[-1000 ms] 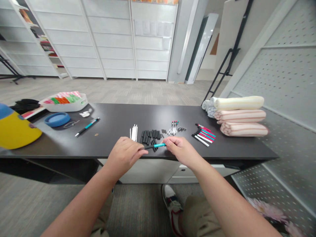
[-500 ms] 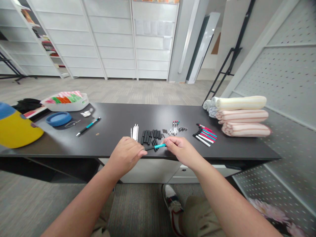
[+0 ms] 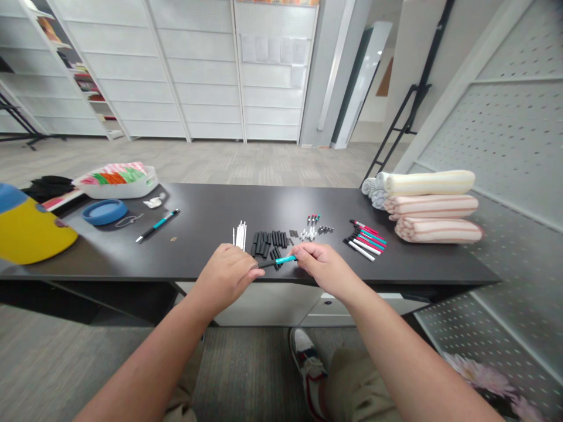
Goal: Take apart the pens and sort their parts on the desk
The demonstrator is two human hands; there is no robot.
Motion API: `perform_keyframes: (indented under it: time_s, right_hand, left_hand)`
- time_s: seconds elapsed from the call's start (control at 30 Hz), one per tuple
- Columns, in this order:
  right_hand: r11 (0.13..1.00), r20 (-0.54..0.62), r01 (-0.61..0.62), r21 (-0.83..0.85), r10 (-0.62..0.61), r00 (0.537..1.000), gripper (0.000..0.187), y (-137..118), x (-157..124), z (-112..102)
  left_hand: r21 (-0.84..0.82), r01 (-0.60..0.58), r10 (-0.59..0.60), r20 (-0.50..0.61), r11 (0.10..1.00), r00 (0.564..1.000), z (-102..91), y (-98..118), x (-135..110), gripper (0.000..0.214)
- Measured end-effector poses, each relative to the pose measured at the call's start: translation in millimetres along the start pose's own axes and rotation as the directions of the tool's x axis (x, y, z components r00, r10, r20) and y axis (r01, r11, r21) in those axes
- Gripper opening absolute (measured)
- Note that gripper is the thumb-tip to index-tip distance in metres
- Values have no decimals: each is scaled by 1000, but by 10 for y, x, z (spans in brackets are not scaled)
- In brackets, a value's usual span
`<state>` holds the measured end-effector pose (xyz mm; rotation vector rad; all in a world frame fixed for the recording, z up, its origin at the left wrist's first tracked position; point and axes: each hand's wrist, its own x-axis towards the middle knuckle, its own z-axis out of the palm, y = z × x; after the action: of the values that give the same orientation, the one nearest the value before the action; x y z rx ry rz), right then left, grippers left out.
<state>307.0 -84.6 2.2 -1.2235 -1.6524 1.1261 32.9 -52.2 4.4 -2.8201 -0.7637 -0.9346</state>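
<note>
Between my hands, near the table's front edge, lies a teal and black pen [image 3: 285,259], held almost level. My left hand [image 3: 229,269] is closed around its black end, and the fingers of my right hand [image 3: 317,261] pinch the teal end; both tips are hidden. Just beyond the pen are several short black grip sleeves [image 3: 264,241] in rows. White thin refill tubes [image 3: 240,235] stand out beside my left hand. Small white and metal parts [image 3: 308,233] are grouped past my right hand, with small coloured-tipped pieces [image 3: 314,220] behind them.
Pink, teal and white pen barrels [image 3: 367,239] lie to the right, near rolled towels [image 3: 433,205]. At left are an assembled-looking teal pen [image 3: 158,225], a blue round lid [image 3: 104,212], a white basket [image 3: 143,186] of colourful items and a yellow object [image 3: 35,228].
Almost nothing differs. Both hands keep their hold on the pen, with only a very slight shift of the left hand.
</note>
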Motion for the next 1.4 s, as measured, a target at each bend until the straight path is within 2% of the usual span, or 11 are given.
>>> perform_keyframes:
  time_s: [0.13,0.27,0.37,0.47,0.57,0.7,0.9,1.0,1.1,1.2,1.4]
  right_hand:
    - [997,14,-13,78,12,1000,53,19,-1,1]
    - [953,100,-41,300,11,995,50,-22,9,67]
    - [898,172,-83,433,8,985,49,-122,21,163]
    - [867,196,-111,485,16,980,50,-219,32,253]
    - [898,174,-89,431,14,985,51,-260,33,303]
    - [973,45,-1,232,-9,999,51,-265,-20,309]
    - [993,14,6,119,-7,1000,66,-308,-152,319]
    - [1000,14,8,-18,-8,1000,60,-308,-161,344]
    - [983,-31,14,-183,-20,999,48,-286,-134,353]
    - [965,-71,5,-262,-25,997,42,-270,-109,338]
    - [987,-80,6,-162,-19,997,25,-294,-108,291]
  left_hand:
    - [-48,40,-45,-104,998,994,-11,45,11,21]
    - [-208,80,-128,-226,975,966,-18,195,71,24]
    - [-336,32,-126,-260,941,957,-4,328,150,30]
    - [-353,-10,-106,-306,936,946,-16,443,223,24]
    - [-219,-49,-22,-313,974,949,-65,520,252,17]
    - [-46,-120,108,-209,992,972,-107,500,225,14]
    - [201,-53,67,-65,978,996,-54,212,163,12]
    - [308,-33,31,9,951,999,-13,110,140,16]
    - [338,-38,27,36,940,999,24,96,134,24]
    - [341,-48,43,23,939,999,43,125,146,28]
    - [269,-31,39,-27,963,999,35,149,141,18]
